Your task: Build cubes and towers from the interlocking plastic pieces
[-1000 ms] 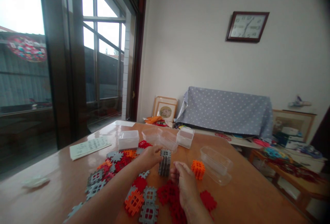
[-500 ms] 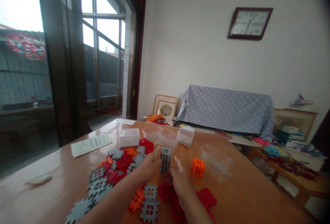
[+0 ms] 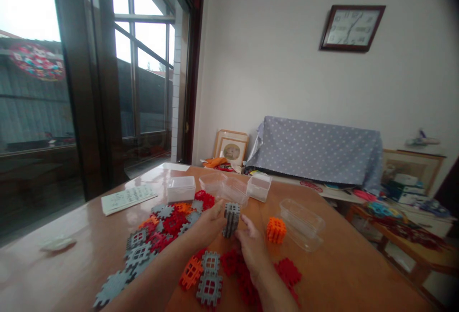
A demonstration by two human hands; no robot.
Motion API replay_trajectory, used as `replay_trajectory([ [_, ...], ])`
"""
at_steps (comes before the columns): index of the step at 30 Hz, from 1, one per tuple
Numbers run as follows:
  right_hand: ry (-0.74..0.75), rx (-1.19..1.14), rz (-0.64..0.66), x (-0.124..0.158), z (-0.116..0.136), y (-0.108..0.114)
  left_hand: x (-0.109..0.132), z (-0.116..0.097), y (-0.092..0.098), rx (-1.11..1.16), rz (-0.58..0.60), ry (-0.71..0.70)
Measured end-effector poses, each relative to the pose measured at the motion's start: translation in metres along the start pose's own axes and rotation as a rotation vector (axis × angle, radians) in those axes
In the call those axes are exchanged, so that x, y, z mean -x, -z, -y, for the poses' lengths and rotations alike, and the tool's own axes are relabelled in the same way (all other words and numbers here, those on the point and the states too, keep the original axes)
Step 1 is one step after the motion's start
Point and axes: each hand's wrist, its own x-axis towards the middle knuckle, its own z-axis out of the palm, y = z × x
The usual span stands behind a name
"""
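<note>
A stack of grey interlocking plastic building tiles point(image 3: 231, 218), the top one with a window lattice, is held upright above the table between my two hands. My left hand point(image 3: 212, 221) grips its left side, with the thumb on the near edge. On the other side my right hand point(image 3: 251, 241) has its fingers curled at the lower right of the stack. An orange stack of tiles point(image 3: 276, 230) stands just right of my right hand. Beneath my forearms lie loose grey window tiles point(image 3: 210, 289), an orange window tile point(image 3: 191, 272) and red tiles point(image 3: 288, 272).
A pile of mixed red, grey and orange tiles point(image 3: 173, 223) spreads to the left. Clear plastic containers point(image 3: 301, 226) and a lidded white box point(image 3: 181, 189) stand farther back. A written-on paper pad point(image 3: 129, 199) lies on the brown table point(image 3: 351, 264) at left.
The camera view has shifted slightly. Both hands still hold the grey stack in nearly the same spot, with little visible movement.
</note>
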Motion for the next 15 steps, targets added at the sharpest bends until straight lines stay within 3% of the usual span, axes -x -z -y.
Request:
replay_trajectory([
  [3, 0.029, 0.09, -0.048, 0.001, 0.005, 0.002, 0.005, -0.004, 0.012, 0.028, -0.015, 0.072],
  [7, 0.062, 0.229, -0.015, 0.004, 0.01, 0.003, 0.021, -0.008, 0.031, -0.122, 0.12, 0.144],
  [10, 0.076, 0.273, 0.045, 0.007, 0.009, 0.001, 0.036, -0.006, 0.039, -0.219, 0.261, 0.106],
  [15, 0.125, 0.354, 0.111, 0.009, 0.001, -0.001, 0.052, 0.002, 0.036, -0.465, 0.271, -0.031],
])
